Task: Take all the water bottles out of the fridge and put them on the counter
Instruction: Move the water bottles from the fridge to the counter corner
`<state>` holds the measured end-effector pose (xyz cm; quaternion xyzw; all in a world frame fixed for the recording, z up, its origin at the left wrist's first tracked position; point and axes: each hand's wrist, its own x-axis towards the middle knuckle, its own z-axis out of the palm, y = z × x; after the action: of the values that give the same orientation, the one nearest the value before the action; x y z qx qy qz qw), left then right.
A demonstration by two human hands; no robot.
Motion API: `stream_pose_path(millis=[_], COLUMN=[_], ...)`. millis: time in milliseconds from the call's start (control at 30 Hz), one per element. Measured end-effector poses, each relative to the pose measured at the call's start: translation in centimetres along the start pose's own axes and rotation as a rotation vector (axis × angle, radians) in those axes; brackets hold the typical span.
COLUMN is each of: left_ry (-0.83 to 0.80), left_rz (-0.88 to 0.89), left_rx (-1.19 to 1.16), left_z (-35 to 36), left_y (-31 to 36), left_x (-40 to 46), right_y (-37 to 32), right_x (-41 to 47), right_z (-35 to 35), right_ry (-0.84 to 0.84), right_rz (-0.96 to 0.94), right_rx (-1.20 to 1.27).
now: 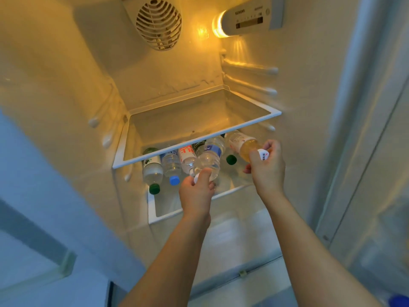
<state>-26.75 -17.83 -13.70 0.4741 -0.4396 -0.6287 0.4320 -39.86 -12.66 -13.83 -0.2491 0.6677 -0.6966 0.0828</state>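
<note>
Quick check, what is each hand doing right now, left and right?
Left hand: grips the neck end of a clear water bottle.
Right hand: grips the cap end of an amber drink bottle.

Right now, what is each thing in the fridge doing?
Left hand: grips the blue-label bottle by its neck.
Right hand: grips the amber bottle near its cap.
Green-cap bottle: lying down, untouched.
Blue-cap bottle: lying down, untouched.
Fridge light: on.
Upper shelf: holds nothing.
</note>
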Motion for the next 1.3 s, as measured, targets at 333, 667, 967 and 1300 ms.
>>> stream_pose_path(millis=[333,667,967,1300], left_ry=[0.197,0.099,0.262,0.575], left_rz=[0.500,0.714,0.495,0.194], left_rx=[0.523,1.181,1.190,1.201], left_z=[-6.2,-12.9,-22.4,-30.3], left_y=[3.8,7.6,5.6,-1.3], left_x=[-8.3,-17.3,-23.6,-30.7], right_y=[-4.1,-10.3,-11.1,-10.5], right_x=[-5.2,-13.6,-21.9,-28.6], right_z=[-4.5,-5.5,-4.0,2.0], right_ry=[-0.014,-0.404,-1.104,-1.592], right_rz=[-0.130,-0.274,-0.184,-0.354], right_rx=[-0.212,-0.543,-0.771,-0.724])
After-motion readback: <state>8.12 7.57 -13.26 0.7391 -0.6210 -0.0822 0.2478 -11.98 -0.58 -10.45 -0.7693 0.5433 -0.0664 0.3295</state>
